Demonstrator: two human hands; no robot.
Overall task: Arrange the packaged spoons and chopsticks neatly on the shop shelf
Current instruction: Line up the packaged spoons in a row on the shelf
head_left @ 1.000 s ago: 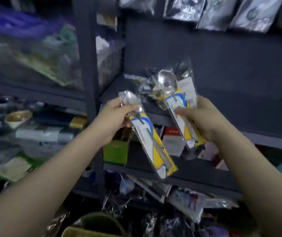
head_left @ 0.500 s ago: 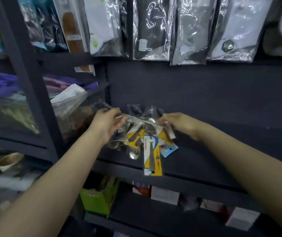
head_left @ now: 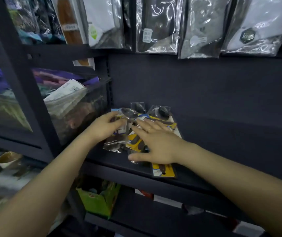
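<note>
Several clear-plastic spoon packets with yellow-blue cards [head_left: 151,134] lie heaped on the dark shelf board [head_left: 222,168] under your flat, open right hand [head_left: 157,142], left hand [head_left: 105,127] loosely touching; a careless push slides the front packet [head_left: 163,170] off the edge.

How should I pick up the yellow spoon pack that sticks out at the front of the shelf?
Probably pinch the yellow spoon pack by its near end, coming from the front of the shelf. That end lies flat and pokes out bare, while the right hand and other packs cover the rest.
</note>
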